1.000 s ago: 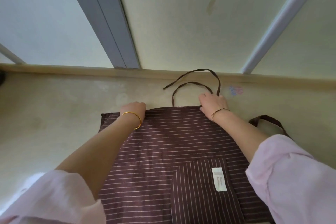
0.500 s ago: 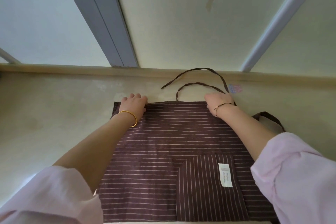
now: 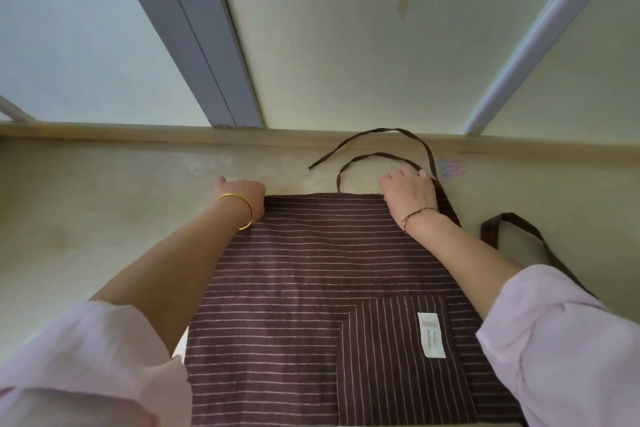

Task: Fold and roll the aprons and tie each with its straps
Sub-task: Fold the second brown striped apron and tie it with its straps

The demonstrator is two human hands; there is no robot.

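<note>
A brown apron [image 3: 304,270] with thin white stripes lies flat on the beige surface [image 3: 104,211], its pocket [image 3: 388,374] and white label [image 3: 430,334] nearest me. My left hand [image 3: 240,192] grips the far left corner with curled fingers. At the far right corner, my right hand [image 3: 410,192] holds the edge where the thin tie straps [image 3: 377,157] start. Those straps loop away toward the wall. A wider brown strap [image 3: 519,230] curls on the surface to the right of my right forearm.
A low wooden ledge [image 3: 138,131] runs along the back of the surface under a pale wall with grey-blue frames [image 3: 207,62]. A small coloured mark [image 3: 450,168] sits near the ledge on the right. Bare beige surface lies left of the apron.
Both hands have moved farther from me and apart along the apron's far edge. The left flap no longer sticks out, and the far edge now lies straight.
</note>
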